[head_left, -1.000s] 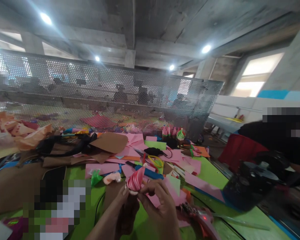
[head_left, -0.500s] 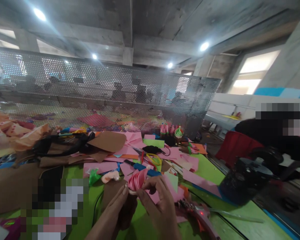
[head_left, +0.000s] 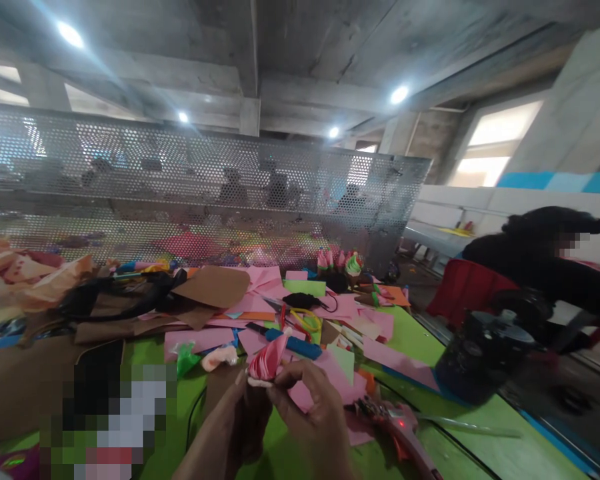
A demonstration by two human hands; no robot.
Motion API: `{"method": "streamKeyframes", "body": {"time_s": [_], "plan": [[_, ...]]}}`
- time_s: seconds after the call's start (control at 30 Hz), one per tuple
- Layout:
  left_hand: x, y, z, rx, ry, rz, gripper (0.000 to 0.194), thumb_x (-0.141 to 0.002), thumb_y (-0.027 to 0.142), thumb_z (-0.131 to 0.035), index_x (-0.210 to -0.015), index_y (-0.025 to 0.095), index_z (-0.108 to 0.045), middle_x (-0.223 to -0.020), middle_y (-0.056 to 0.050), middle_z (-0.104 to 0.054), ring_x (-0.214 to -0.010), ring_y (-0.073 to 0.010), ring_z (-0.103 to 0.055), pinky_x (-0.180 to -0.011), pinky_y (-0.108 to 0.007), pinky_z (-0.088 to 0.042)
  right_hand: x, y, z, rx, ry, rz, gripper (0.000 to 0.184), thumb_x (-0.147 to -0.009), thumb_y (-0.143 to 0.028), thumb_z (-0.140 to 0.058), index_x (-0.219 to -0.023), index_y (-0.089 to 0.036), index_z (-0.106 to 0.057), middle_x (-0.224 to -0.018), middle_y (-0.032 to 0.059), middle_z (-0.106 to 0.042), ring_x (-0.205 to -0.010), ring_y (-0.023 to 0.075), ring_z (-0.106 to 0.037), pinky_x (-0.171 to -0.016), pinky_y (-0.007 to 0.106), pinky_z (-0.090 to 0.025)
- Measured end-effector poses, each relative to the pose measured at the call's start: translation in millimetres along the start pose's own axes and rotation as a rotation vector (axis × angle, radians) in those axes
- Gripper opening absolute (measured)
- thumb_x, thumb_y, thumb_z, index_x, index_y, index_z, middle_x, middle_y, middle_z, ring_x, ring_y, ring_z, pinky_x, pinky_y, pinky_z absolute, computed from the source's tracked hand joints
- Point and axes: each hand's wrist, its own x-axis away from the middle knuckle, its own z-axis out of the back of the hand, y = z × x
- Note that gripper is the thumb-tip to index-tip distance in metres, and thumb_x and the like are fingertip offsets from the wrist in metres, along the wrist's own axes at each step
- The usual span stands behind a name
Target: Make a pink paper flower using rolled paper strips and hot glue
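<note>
Both my hands hold a small pink paper swirl [head_left: 266, 361], shaped like a pointed cone with folded layers. My left hand [head_left: 243, 417] grips it from below on the left, fingers closed round its base. My right hand [head_left: 307, 413] pinches its right side with thumb and fingers. The piece is held a little above the green table [head_left: 430, 440], near the front edge.
Pink, brown, orange and green paper scraps [head_left: 260, 293] cover the table. A glue gun [head_left: 400, 433] lies right of my hands. Finished paper cones [head_left: 340, 263] stand by a perforated metal screen [head_left: 205, 193]. A black container [head_left: 480, 353] and a seated person in black [head_left: 540, 267] are at right.
The pink swirl has been turned and drawn tighter between my fingers, from a fanned-out shape half a second ago to a narrower point. The view has shifted slightly.
</note>
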Motion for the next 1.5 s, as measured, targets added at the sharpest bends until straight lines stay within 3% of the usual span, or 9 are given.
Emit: {"method": "streamKeyframes", "body": {"time_s": [0.1, 0.23, 0.4, 0.57, 0.8, 0.97, 1.17, 1.37, 1.5], "plan": [[-2, 1, 2.9, 0.012, -0.001, -0.023, 0.012, -0.078, 0.029, -0.073, -0.088, 0.023, -0.071, -0.091, -0.004, -0.076, -0.099, -0.0273, -0.068, -0.076, -0.032, -0.057, -1, 1, 1, -0.058, -0.003, -0.043, 0.008, -0.080, -0.018, -0.069, -0.076, -0.020, -0.061, -0.075, 0.0002, -0.062, -0.077, 0.0193, -0.058, -0.072, 0.027, -0.042], [-6, 0, 3.8, 0.028, -0.006, -0.035, 0.022, -0.069, 0.028, -0.080, -0.089, 0.026, -0.072, -0.092, -0.004, -0.076, -0.103, -0.0258, -0.067, -0.078, -0.029, -0.056, -2, 0, 1, -0.112, -0.008, -0.082, 0.009, -0.079, -0.021, -0.070, -0.076, -0.020, -0.061, -0.076, 0.0010, -0.061, -0.076, 0.0194, -0.057, -0.071, 0.028, -0.042], [-7, -5, 2.5, 0.010, -0.023, 0.009, 0.024, -0.071, 0.039, -0.080, -0.086, 0.023, -0.073, -0.082, -0.006, -0.074, -0.088, -0.0261, -0.070, -0.071, -0.032, -0.057, -3, -2, 1, -0.137, -0.015, -0.085, 0.012, -0.078, -0.028, -0.070, -0.077, -0.020, -0.061, -0.076, 0.0009, -0.059, -0.076, 0.0194, -0.055, -0.071, 0.029, -0.042], [-5, -5, 4.8, -0.033, -0.016, 0.032, 0.023, -0.072, 0.037, -0.079, -0.088, 0.022, -0.072, -0.076, -0.005, -0.071, -0.081, -0.0252, -0.070, -0.067, -0.031, -0.057, -3, -1, 1, -0.125, 0.013, -0.078, 0.016, -0.079, -0.031, -0.071, -0.075, -0.020, -0.060, -0.073, 0.0003, -0.058, -0.074, 0.0183, -0.054, -0.070, 0.028, -0.041], [4, 0, 0.4, -0.082, -0.019, 0.043, 0.029, -0.093, 0.032, -0.057, -0.119, 0.019, -0.059, -0.122, -0.009, -0.062, -0.099, -0.0216, -0.064, -0.084, -0.042, -0.055, -3, -2, 4, -0.157, -0.043, -0.097, 0.018, -0.083, -0.035, -0.068, -0.078, -0.019, -0.060, -0.076, 0.0009, -0.058, -0.074, 0.0178, -0.054, -0.069, 0.028, -0.041], [5, -2, -5.9, -0.091, -0.019, 0.048, 0.031, -0.091, 0.031, -0.060, -0.119, 0.018, -0.059, -0.120, -0.008, -0.063, -0.099, -0.0222, -0.064, -0.082, -0.042, -0.056, -2, -2, 3, -0.120, 0.012, -0.099, 0.020, -0.079, -0.032, -0.071, -0.072, -0.020, -0.056, -0.073, -0.0002, -0.054, -0.073, 0.0177, -0.051, -0.069, 0.028, -0.040], [7, 0, 0.7, -0.074, 0.010, 0.045, 0.029, -0.092, 0.032, -0.058, -0.118, 0.019, -0.059, -0.122, -0.009, -0.062, -0.100, -0.0220, -0.064, -0.084, -0.042, -0.055, -5, -1, 8, -0.293, -0.079, -0.157, 0.020, -0.084, -0.037, -0.067, -0.079, -0.019, -0.060, -0.078, 0.0013, -0.058, -0.075, 0.0175, -0.055, -0.068, 0.027, -0.043], [1, 2, 5.2, -0.060, 0.013, 0.070, 0.016, -0.086, 0.036, -0.066, -0.092, 0.021, -0.068, -0.091, -0.005, -0.071, -0.084, -0.0198, -0.067, -0.069, -0.029, -0.057, -4, -4, 3, -0.285, -0.040, -0.147, 0.018, -0.076, -0.031, -0.074, -0.076, -0.019, -0.061, -0.075, -0.0004, -0.058, -0.073, 0.0164, -0.054, -0.068, 0.026, -0.042], [-2, 2, 3.4, -0.053, 0.003, 0.096, 0.020, -0.076, 0.042, -0.074, -0.078, 0.023, -0.069, -0.071, -0.003, -0.070, -0.068, -0.0207, -0.068, -0.054, -0.025, -0.054, -4, -4, -1, -0.266, -0.009, -0.149, 0.018, -0.078, -0.030, -0.073, -0.074, -0.018, -0.061, -0.074, 0.0002, -0.060, -0.073, 0.0167, -0.056, -0.068, 0.026, -0.043]]}}
